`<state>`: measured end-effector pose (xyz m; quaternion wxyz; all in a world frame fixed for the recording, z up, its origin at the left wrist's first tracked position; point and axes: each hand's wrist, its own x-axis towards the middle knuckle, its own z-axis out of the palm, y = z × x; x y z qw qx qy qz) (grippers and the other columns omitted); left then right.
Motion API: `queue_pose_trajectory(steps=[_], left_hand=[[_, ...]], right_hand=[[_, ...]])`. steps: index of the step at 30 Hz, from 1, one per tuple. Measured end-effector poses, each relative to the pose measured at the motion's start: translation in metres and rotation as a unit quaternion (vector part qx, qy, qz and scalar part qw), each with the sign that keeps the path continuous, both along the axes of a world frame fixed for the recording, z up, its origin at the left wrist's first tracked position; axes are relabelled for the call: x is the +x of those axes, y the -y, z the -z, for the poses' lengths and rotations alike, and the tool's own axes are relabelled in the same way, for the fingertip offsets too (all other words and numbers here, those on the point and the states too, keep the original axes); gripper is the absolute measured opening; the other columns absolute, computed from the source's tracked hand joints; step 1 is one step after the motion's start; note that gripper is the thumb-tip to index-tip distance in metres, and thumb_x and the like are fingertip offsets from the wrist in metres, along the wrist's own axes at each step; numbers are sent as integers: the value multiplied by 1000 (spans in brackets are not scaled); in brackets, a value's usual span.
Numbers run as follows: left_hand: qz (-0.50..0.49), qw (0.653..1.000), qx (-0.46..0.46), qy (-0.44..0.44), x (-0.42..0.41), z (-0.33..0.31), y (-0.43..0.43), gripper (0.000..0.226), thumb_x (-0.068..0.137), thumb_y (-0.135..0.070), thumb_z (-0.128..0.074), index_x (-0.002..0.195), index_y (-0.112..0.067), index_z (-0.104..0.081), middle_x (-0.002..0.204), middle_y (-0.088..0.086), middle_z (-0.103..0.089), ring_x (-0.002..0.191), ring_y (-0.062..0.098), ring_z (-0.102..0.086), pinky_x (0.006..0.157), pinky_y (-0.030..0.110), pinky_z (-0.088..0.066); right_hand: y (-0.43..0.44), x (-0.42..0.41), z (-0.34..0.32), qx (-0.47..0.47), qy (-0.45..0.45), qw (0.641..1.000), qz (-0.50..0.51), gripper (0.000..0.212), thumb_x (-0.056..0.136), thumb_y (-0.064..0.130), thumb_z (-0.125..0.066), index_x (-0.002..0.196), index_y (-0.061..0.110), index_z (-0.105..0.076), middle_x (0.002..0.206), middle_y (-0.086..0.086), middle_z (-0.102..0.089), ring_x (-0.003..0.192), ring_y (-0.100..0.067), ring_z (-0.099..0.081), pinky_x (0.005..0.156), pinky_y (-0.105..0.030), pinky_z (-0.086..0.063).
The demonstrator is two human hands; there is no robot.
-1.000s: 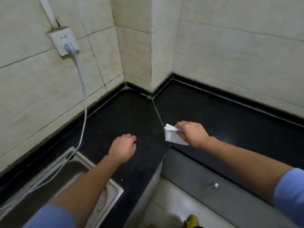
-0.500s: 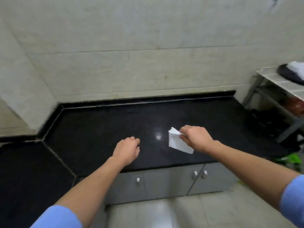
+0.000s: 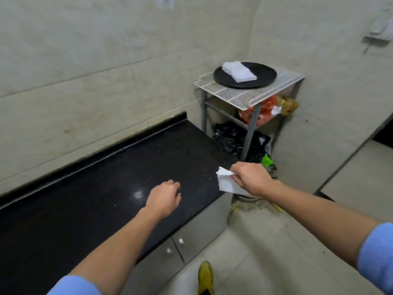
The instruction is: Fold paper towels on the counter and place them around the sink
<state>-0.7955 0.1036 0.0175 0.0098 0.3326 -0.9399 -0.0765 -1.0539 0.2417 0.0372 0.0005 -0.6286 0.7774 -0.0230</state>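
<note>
A pale tiled wall [image 3: 106, 60] is filling the background; a long black stone bench [image 3: 95, 188] is running along its foot, with grey cabinet doors [image 3: 191, 241] sitting underneath; a wire rack [image 3: 244, 96] is standing just past the bench's far end, carrying a round black plate [image 3: 263, 78]; the left hand [image 3: 164, 199] is hovering over the bench, fingers loosely curled, holding nothing; the right hand [image 3: 252, 179] is pinching a folded paper towel [image 3: 227, 185] in the air by the bench's end edge; a stack of folded paper towels [image 3: 239, 71] is lying on the plate; a yellow shoe [image 3: 205, 275] is showing on the floor.
</note>
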Motion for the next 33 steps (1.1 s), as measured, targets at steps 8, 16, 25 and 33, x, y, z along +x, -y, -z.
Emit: queue_pose_trajectory(steps=[8,16,25,33], left_hand=[[114,993,3,-29,-198,-3,61,23,94,-29,-47,110,-16,-59,106,3,-59,97,25,-58,75,37,-47],[186,978,-13,-88,-350,-42,112,19,92,-29,-48,103,-18,-59,99,1,-58,94,24,-58,74,40,-50],[96,978,-74,-171,-477,-73,171,13,88,-24,-53,93,-16,-61,93,1,-62,88,23,-59,70,36,-47],[-75,982,-58,-161,-545,-85,203,16,90,-25,-54,102,-19,-62,94,-2,-59,81,16,-59,73,38,-55]], right_hand=[[15,-156,-23,-14,-14,995,93,16,94,29,-44,100,20,-56,102,-3,-62,97,-29,-60,70,-38,-48],[46,-276,-60,-70,-2,987,142,13,92,25,-49,97,17,-56,99,-6,-63,93,-30,-61,71,-40,-49],[127,-411,-108,-151,4,987,54,23,96,33,-45,111,26,-60,108,3,-65,97,-19,-60,75,-32,-47],[228,-518,-153,-186,3,982,-21,24,97,32,-46,116,26,-59,113,0,-65,101,-26,-60,78,-37,-47]])
